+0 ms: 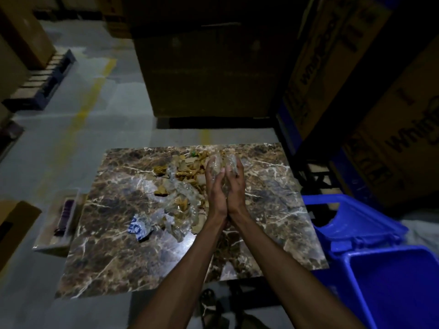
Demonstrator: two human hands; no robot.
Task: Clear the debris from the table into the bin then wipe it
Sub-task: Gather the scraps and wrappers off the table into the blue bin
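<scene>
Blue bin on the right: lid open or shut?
Open. The blue bin shows its bare inside, and its lid is swung back behind it.

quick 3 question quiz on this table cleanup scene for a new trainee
1. True or false: both hands are pressed together around a clump of clear plastic.
2. Which side of the table is the blue bin on? A) the person's left B) the person's right C) the far end
3. What printed item lies at the near left edge of the debris?

Key
1. True: the left hand and right hand cup the plastic above the table.
2. B: the bin stands open at the right.
3. A blue and white wrapper, beside the debris.
</scene>
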